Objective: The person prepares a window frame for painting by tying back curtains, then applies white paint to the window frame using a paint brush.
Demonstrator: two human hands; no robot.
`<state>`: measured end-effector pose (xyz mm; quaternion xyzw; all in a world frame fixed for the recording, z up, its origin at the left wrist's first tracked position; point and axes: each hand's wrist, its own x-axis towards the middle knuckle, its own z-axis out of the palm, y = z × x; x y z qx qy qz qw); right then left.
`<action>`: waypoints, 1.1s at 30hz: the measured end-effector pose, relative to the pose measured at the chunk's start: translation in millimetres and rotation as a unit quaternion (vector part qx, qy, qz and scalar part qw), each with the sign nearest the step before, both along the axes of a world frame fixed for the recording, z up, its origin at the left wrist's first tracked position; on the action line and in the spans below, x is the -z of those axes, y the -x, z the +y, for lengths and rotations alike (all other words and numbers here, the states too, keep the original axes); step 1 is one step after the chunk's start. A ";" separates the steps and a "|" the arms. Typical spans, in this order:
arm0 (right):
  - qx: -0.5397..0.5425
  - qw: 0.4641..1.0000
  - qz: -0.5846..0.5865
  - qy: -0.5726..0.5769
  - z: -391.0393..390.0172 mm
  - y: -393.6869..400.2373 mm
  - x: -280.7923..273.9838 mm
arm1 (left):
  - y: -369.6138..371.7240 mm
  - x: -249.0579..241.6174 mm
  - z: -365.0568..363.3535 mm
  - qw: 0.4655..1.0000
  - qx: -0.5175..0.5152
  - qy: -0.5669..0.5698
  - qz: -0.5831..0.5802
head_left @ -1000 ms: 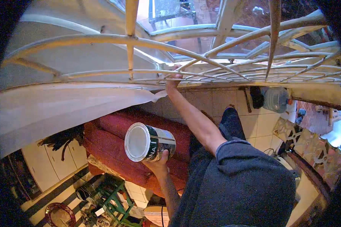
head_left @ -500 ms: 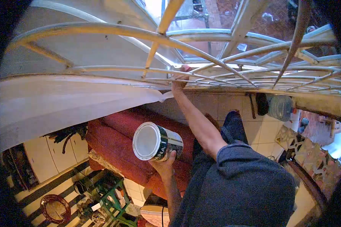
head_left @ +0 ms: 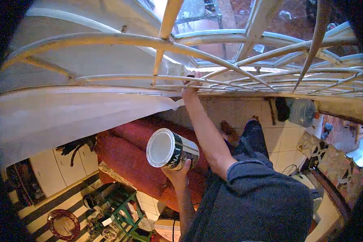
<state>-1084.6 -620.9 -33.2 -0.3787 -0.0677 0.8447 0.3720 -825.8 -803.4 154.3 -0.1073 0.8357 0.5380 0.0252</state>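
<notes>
My left hand (head_left: pixel 177 174) is wrapped around a paint can (head_left: pixel 185 152) with a dark label and pale lettering, its thumb lying on the side. The can is tilted, and its pale round end with a metal rim faces me. My right arm stretches up to the white window grille (head_left: pixel 163 44), where my right hand (head_left: pixel 190 89) is among the bars beside the window frame. The fingers there look curled, partly hidden by the bars. Whatever they hold is too small and dark to make out.
A red sofa (head_left: pixel 129 155) stands below the grille, with a white curtain (head_left: pixel 80 117) hanging at the left. At lower left are a green crate-like stand (head_left: pixel 127 213) and a dark red round tray (head_left: pixel 52 220). A clear water jug (head_left: pixel 301 113) is on the right.
My right hand has drawn slightly down and left at the grille, its fingers now less visible. The paint can has shifted a little to the right in view, still in my left hand.
</notes>
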 end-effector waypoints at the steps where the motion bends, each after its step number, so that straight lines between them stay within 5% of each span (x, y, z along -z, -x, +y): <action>1: -0.005 0.999 0.027 0.024 0.2 0.8 -5.2 | -0.4 3.3 -2.6 0.999 -0.006 -0.027 0.016; 6: -0.027 0.995 0.091 -0.006 2.9 -14.1 -13.3 | 1.3 -13.1 24.5 0.985 -0.078 -0.156 0.009; 10: 0.029 0.997 -0.018 0.065 5.6 -16.7 -17.5 | -2.1 4.0 10.1 0.991 -0.054 -0.121 0.013; 13: -0.021 0.999 -0.033 -0.028 11.8 -23.0 -7.5 | -6.0 6.6 9.2 0.989 -0.068 -0.132 0.011; 16: 0.071 0.992 -0.081 -0.064 14.8 -14.7 -0.6 | -6.8 7.6 10.0 0.987 -0.077 -0.141 -0.005; 19: 0.044 0.954 -0.252 -0.154 8.3 11.3 91.3 | -9.9 8.5 9.3 0.988 -0.073 -0.138 -0.001; 22: 0.061 0.944 -0.252 -0.206 5.1 10.3 78.6 | -5.4 -1.2 17.3 0.985 -0.066 -0.161 0.009; 24: 0.001 0.909 -0.303 -0.287 5.4 -12.8 27.6 | -2.5 -5.2 18.7 0.982 -0.048 -0.182 0.011; 25: -0.006 0.842 -0.367 -0.394 3.1 -11.5 45.1 | -2.3 -7.0 19.1 0.984 -0.048 -0.173 -0.003; 28: 0.066 0.766 -0.420 -0.481 -5.9 -13.5 35.2 | -2.4 -13.5 18.9 0.986 -0.048 -0.155 -0.030; 31: -0.098 0.909 -0.330 -0.236 -4.1 -19.1 -5.3 | -1.7 -11.9 19.4 0.986 -0.041 -0.157 -0.020; 33: -0.089 0.959 -0.224 -0.152 -7.9 3.0 70.9 | -4.0 -1.8 14.9 0.985 -0.040 -0.166 -0.001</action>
